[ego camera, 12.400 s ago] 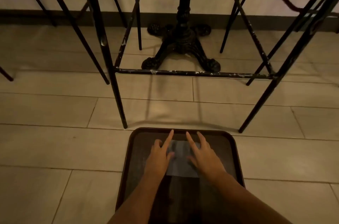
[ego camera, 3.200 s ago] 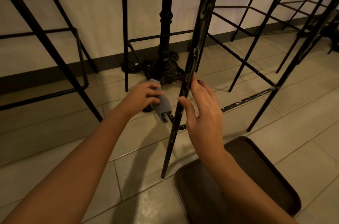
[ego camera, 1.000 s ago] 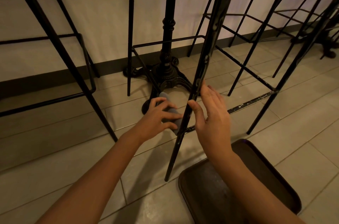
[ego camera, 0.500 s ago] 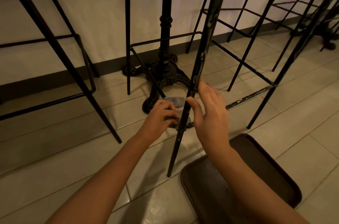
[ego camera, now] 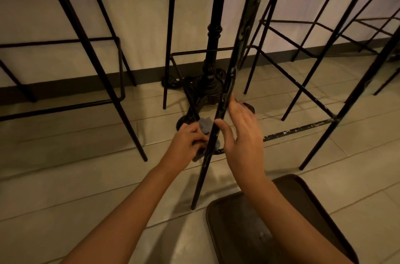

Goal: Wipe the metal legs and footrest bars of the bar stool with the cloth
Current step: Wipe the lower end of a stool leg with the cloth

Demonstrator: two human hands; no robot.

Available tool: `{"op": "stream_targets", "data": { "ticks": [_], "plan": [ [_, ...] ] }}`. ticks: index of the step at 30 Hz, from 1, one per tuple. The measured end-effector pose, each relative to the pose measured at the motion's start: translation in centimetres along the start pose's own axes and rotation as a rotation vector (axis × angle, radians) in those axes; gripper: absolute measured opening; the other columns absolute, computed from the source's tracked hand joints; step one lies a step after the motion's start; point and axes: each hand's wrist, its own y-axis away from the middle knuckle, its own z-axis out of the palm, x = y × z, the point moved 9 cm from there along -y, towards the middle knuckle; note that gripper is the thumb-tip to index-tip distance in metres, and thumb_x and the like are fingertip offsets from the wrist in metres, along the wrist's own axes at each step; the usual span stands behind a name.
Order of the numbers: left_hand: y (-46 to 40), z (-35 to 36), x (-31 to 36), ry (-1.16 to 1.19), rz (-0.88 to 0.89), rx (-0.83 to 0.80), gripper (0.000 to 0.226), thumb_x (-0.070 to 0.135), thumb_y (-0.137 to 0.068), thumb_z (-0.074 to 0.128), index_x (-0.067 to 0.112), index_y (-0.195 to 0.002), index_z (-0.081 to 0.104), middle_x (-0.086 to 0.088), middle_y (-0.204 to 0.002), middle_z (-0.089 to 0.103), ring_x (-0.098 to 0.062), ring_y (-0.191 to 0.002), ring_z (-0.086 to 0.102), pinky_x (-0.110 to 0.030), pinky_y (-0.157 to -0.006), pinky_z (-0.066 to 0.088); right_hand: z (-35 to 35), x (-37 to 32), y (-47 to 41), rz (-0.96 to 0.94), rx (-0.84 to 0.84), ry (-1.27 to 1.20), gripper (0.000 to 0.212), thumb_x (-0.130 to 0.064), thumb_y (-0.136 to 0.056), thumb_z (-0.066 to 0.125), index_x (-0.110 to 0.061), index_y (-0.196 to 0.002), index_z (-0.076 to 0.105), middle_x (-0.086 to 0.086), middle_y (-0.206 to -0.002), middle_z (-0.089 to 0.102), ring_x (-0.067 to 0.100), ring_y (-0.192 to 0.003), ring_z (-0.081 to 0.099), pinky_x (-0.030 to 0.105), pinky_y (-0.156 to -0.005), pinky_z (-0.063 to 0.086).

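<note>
The bar stool's near black metal leg (ego camera: 229, 82) slants down the middle of the head view to the floor. My left hand (ego camera: 186, 141) grips a grey cloth (ego camera: 205, 126) bunched around the left footrest bar (ego camera: 191, 101), close to where that bar meets the leg. My right hand (ego camera: 242, 134) is just right of the leg with straight fingers; its thumb and fingertips touch the leg. The front footrest bar (ego camera: 298, 130), its paint chipped, runs right to another leg (ego camera: 350, 99).
A dark brown tray (ego camera: 242, 231) lies on the tiled floor under my right forearm. A cast-iron table pedestal (ego camera: 211, 82) stands behind the stool. More black stool legs (ego camera: 95, 62) stand at left and right along the wall.
My left hand has slid the cloth down the side footrest bar toward the near leg over the last second. My right hand has stayed against the leg.
</note>
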Motion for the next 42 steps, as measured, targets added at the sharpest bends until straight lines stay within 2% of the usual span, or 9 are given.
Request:
{"op": "stream_targets", "data": {
  "ticks": [6,11,17,23,27,30,34,37,42],
  "plan": [
    [0.5,0.1,-0.1,0.009,-0.192,0.032,0.012,-0.005,-0.081,0.059,-0.001,-0.088,0.067,0.003,-0.082,0.047,-0.008,-0.081,0.045,0.003,-0.074,0.034,-0.1,0.2,-0.5,-0.033,-0.064,-0.058,0.051,-0.035,-0.090,0.041,-0.013,-0.137,0.041,0.004,-0.132,0.054,0.027,-0.125,0.044,0.043,-0.100,0.042],
    [2.9,0.3,-1.4,0.223,-0.412,0.107,0.015,0.003,-0.086,0.057,0.009,-0.095,0.067,0.006,-0.082,0.049,-0.007,-0.083,0.052,-0.015,-0.084,0.042,-0.4,0.0,-0.8,-0.102,-0.044,-0.109,0.047,-0.028,-0.089,0.045,-0.005,-0.130,0.048,0.009,-0.126,0.058,0.013,-0.119,0.037,0.047,-0.096,0.045],
    [4.2,0.5,-2.5,0.199,-0.434,0.100,0.016,0.002,-0.087,0.055,0.006,-0.096,0.067,0.005,-0.081,0.052,-0.006,-0.081,0.053,-0.002,-0.070,0.038,-0.4,-0.1,-0.8,-0.119,-0.007,-0.118,0.044,-0.025,-0.089,0.046,-0.002,-0.126,0.051,0.010,-0.124,0.060,0.012,-0.117,0.038,0.048,-0.096,0.044],
    [4.4,-1.5,-2.4,0.241,-0.425,0.133,0.017,0.004,-0.089,0.053,0.015,-0.093,0.065,0.005,-0.087,0.058,-0.005,-0.086,0.055,-0.002,-0.070,0.040,-0.2,0.3,-0.6,-0.044,-0.077,-0.153,0.050,-0.028,-0.091,0.051,-0.012,-0.136,0.040,0.005,-0.132,0.053,0.015,-0.125,0.037,0.047,-0.102,0.040],
    [4.4,-3.6,-1.1,0.334,-0.400,0.206,0.019,0.003,-0.089,0.052,0.017,-0.092,0.065,-0.008,-0.097,0.064,-0.016,-0.094,0.059,-0.020,-0.081,0.046,-0.8,0.0,-0.4,-0.014,-0.135,-0.171,0.053,-0.029,-0.094,0.048,-0.024,-0.140,0.023,0.001,-0.139,0.045,0.009,-0.127,0.032,0.030,-0.106,0.031],
    [4.9,-4.7,0.0,0.406,-0.396,0.251,0.022,0.005,-0.090,0.051,0.022,-0.091,0.064,-0.007,-0.100,0.066,-0.019,-0.097,0.061,-0.028,-0.084,0.048,-1.7,0.1,0.0,0.045,-0.156,-0.186,0.055,-0.033,-0.093,0.046,-0.026,-0.143,0.023,-0.001,-0.136,0.042,0.000,-0.116,0.034,0.009,-0.092,0.027],
    [5.5,-6.7,2.6,0.564,-0.364,0.393,0.020,0.014,-0.090,0.051,0.032,-0.088,0.060,0.006,-0.088,0.065,-0.005,-0.080,0.062,-0.015,-0.063,0.051,-3.4,0.0,0.4,0.153,-0.141,-0.249,0.048,-0.044,-0.088,0.042,-0.021,-0.130,0.047,-0.008,-0.108,0.052,0.000,-0.087,0.050,0.015,-0.070,0.045],
    [5.5,-7.7,4.9,0.664,-0.313,0.493,0.015,0.015,-0.088,0.052,0.029,-0.088,0.059,0.006,-0.082,0.063,0.003,-0.067,0.062,-0.008,-0.048,0.044,-3.8,-1.8,0.2,0.111,-0.215,-0.315,0.046,-0.052,-0.083,0.040,-0.020,-0.107,0.061,-0.013,-0.091,0.057,-0.001,-0.083,0.052,0.011,-0.067,0.045],
    [4.4,-7.1,7.6,0.867,-0.268,0.533,0.017,0.028,-0.075,0.057,0.027,-0.092,0.061,0.004,-0.091,0.069,-0.013,-0.091,0.067,-0.026,-0.071,0.055,-3.6,-3.0,-1.5,0.190,-0.341,-0.435,0.037,-0.037,-0.083,0.060,-0.025,-0.118,0.054,-0.011,-0.104,0.055,-0.007,-0.086,0.051,0.001,-0.069,0.040]
  ]
}}
